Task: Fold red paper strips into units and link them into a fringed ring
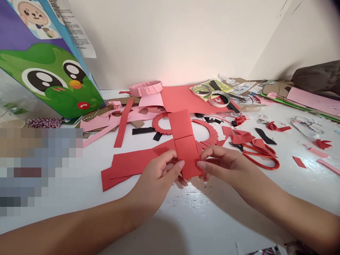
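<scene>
A matte red strip (187, 152), flat, rectangular and creased across, is held above the glossy white tabletop (159, 226), before curved, pleated red paper (214, 134). The left hand (162, 168) and right hand (225, 163) pinch its opposite lower edges, thumbs uppermost, forearms angling inward.

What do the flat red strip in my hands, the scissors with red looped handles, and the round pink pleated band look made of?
Flat red strip: matte paper or card, by its crisp edges and dull surface. Scissors with red looped handles: handles likely glossy plastic, judging by highlights. Round pink pleated band: probably matte paper, given its overlapping folds.
</scene>
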Available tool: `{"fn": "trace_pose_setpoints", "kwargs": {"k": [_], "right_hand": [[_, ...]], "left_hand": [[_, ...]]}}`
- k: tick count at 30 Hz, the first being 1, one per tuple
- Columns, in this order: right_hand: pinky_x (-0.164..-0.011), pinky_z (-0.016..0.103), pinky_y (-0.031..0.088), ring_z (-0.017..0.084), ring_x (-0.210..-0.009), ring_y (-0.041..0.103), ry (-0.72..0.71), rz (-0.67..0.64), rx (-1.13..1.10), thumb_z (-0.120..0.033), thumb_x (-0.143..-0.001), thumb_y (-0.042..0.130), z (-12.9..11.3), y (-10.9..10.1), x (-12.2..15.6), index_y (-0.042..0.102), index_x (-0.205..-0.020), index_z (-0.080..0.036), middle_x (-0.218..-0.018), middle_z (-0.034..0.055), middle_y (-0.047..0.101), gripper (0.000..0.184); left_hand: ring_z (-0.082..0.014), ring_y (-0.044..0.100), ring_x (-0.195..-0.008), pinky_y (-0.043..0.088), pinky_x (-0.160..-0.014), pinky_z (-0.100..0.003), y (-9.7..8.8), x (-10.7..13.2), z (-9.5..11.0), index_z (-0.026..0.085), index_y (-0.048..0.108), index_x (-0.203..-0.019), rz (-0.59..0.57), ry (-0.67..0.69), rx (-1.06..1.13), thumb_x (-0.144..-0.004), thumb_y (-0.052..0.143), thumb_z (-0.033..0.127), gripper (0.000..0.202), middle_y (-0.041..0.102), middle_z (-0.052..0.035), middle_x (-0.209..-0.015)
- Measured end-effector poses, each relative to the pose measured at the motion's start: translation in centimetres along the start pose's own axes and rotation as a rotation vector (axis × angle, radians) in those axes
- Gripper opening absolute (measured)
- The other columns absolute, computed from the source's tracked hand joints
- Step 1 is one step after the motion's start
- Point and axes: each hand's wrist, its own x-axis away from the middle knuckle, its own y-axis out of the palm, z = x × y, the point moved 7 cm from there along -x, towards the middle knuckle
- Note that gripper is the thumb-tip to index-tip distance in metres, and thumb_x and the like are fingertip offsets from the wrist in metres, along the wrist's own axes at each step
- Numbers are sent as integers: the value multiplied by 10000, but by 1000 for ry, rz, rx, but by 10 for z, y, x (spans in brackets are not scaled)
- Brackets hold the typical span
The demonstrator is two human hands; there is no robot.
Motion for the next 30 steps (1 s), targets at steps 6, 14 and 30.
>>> {"fn": "trace_pose_setpoints", "kwargs": {"k": [6, 14, 30], "right_hand": [[-662, 293, 504, 153, -627, 666, 25, -30, 15, -420, -871, 744, 1, 0, 0, 649, -764, -240, -636, -11, 733, 230], [-627, 279, 489, 144, -632, 637, 44, -16, 10, -358, -816, 781, -1, 0, 2, 659, -720, -232, -651, -20, 710, 200], [-584, 256, 479, 125, -588, 605, 22, -29, 6, -307, -785, 792, 3, 1, -1, 656, -680, -229, -640, -28, 673, 188]], "left_hand": [[-90, 642, -713, 502, -696, -189, 2, -1, -1, 227, 581, -772, -23, -6, 6, -1014, 567, 250, 243, 551, 77, -703], [-105, 610, -734, 491, -684, -183, 3, 0, 2, 224, 581, -756, -34, -6, -9, -1019, 538, 226, 266, 609, 59, -684], [-124, 474, -630, 372, -604, -245, 0, 1, -5, 221, 588, -764, -15, -24, -123, -1045, 471, 381, 344, 557, 50, -680]]}}
